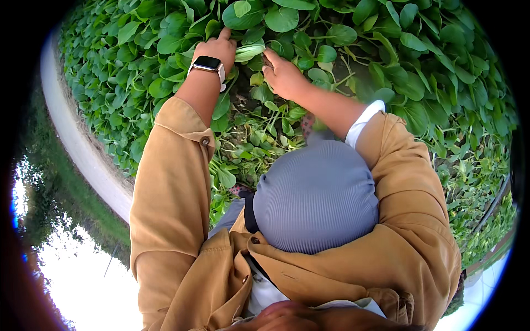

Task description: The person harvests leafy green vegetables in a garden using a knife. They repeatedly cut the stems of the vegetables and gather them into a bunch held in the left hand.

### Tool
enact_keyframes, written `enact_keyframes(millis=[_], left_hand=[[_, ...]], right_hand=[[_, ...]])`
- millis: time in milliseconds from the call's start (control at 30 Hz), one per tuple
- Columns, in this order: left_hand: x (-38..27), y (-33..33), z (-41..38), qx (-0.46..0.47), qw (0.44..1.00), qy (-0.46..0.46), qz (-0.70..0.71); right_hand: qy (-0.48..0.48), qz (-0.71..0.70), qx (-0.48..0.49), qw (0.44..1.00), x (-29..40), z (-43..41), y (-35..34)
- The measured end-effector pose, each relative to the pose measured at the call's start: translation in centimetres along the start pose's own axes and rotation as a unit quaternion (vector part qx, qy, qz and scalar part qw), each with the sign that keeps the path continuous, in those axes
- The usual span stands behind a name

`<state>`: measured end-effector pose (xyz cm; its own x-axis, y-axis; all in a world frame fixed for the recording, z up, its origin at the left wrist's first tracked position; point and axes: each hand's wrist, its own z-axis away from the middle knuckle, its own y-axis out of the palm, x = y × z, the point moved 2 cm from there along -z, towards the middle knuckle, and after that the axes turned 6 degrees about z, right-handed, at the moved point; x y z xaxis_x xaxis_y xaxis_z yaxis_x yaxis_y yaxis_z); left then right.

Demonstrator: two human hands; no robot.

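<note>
A leafy green plant with a pale green stalk base (249, 52) lies between my two hands, its base pointing right. My left hand (216, 49) is at its left among the leaves, forefinger stretched forward; the other fingers are largely hidden, so its hold is unclear. At the right end of the base is my right hand (283, 76), with the fingertips close to the stalk and something dark, too small to name, under the fingers. Whether it grips anything cannot be told. Broad green leaves (281, 18) stand just beyond both hands.
Dense leafy greens (136, 78) surround the hands on the left, ahead and right. Low, partly yellowed plants and loose leaves (258, 145) cover the ground nearer my body. A pale path (78, 140) curves along the left. My knee in grey ribbed cloth (316, 194) is below the right forearm.
</note>
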<state>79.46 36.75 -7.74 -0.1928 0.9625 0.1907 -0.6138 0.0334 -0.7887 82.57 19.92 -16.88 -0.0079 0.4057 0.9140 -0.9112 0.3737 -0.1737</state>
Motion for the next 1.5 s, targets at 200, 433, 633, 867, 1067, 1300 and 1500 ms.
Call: enact_keyframes(millis=[200, 433, 633, 867, 1067, 1300, 1500], left_hand=[[0.4, 2.3, 1.8, 0.004, 0.999, -0.031, 0.032], [0.6, 3.1, 2.8, -0.033, 0.994, -0.08, 0.065], [0.6, 3.5, 3.4, -0.015, 0.994, -0.073, 0.08], [0.8, 5.0, 4.0, -0.064, 0.993, -0.062, 0.082], [1.0, 4.6, 4.8, -0.065, 0.988, -0.087, 0.109], [-3.9, -0.9, 13.0, -0.163, 0.925, -0.018, 0.342], [-7.6, -1.1, 18.1, -0.163, 0.837, -0.067, 0.518]], right_hand=[[0.014, -0.017, 0.002, 1.0, -2.2, -2.6, 1.7], [0.034, 0.089, 0.055, 0.994, -0.8, -0.6, 1.6], [-0.037, 0.067, -0.079, 0.994, -1.6, -1.7, 2.4], [-0.05, 0.07, -0.021, 0.996, -2.9, -3.3, 2.7], [0.108, -0.089, 0.133, 0.981, -2.5, -5.8, 2.4], [0.212, -0.586, 0.113, 0.774, 1.7, 0.3, -1.9], [0.176, -0.39, 0.043, 0.903, 3.1, 2.8, -2.4]])
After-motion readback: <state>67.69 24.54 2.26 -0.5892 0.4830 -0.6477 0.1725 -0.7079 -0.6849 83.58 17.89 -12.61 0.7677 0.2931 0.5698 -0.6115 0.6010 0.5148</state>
